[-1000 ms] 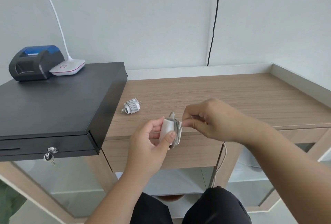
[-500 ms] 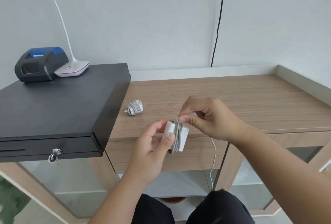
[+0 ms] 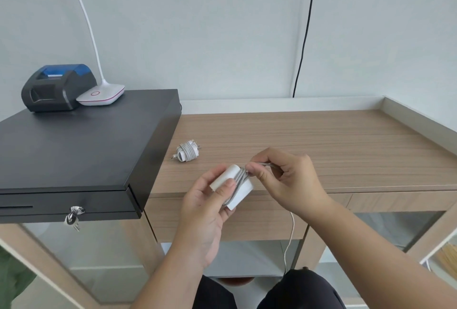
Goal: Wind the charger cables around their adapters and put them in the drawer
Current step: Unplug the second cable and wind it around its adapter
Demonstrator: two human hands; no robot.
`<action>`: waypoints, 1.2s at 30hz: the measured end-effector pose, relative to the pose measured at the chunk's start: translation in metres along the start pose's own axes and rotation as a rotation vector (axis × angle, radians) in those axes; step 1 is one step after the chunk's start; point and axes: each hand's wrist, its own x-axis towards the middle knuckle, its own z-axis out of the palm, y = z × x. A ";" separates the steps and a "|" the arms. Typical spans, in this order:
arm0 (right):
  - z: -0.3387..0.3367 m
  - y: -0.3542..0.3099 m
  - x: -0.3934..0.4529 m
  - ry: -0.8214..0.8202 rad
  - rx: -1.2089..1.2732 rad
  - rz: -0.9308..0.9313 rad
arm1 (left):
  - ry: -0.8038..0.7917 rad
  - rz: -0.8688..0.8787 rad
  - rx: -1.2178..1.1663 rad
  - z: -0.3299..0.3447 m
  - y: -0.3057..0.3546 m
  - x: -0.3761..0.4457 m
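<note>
My left hand (image 3: 206,212) holds a white square adapter (image 3: 223,177) above the front edge of the wooden table. Several turns of its pale cable (image 3: 240,180) lie around its middle. My right hand (image 3: 284,177) pinches the cable right at the adapter's top edge. The loose rest of that cable (image 3: 289,239) hangs down below the table front. A second, smaller adapter (image 3: 187,151) with its cable wound around it lies on the table, left of my hands. The black cash drawer (image 3: 74,155) stands at the left, shut, with keys (image 3: 73,217) in its lock.
On the black drawer stand a dark receipt printer (image 3: 58,87) and a white desk lamp base (image 3: 101,95). A black cord (image 3: 305,31) runs down the wall. The wooden table (image 3: 333,140) has a raised rim at the back and right.
My right hand has carried the cable up and over the adapter, adding a turn. The left hand has tilted the adapter. The hanging cable is shorter.
</note>
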 end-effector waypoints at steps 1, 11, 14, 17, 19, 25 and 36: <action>0.002 -0.001 0.000 0.010 -0.005 -0.004 | 0.016 -0.011 -0.065 0.002 0.001 0.000; 0.012 -0.005 -0.011 0.098 -0.048 0.041 | 0.021 -0.002 0.014 0.001 0.001 0.002; 0.007 -0.006 -0.011 0.024 -0.059 -0.032 | 0.018 0.027 0.117 -0.006 0.001 0.000; -0.003 -0.006 0.000 -0.101 -0.051 -0.102 | -0.004 0.055 0.223 -0.012 0.002 -0.002; -0.013 -0.005 0.012 -0.230 0.012 -0.062 | -0.065 0.056 0.271 -0.018 0.005 -0.002; -0.017 0.010 0.024 -0.336 0.375 0.253 | -0.277 -0.001 0.196 -0.023 0.015 -0.004; 0.030 0.007 -0.040 -0.444 0.364 0.590 | -0.109 0.055 0.021 -0.012 0.006 0.007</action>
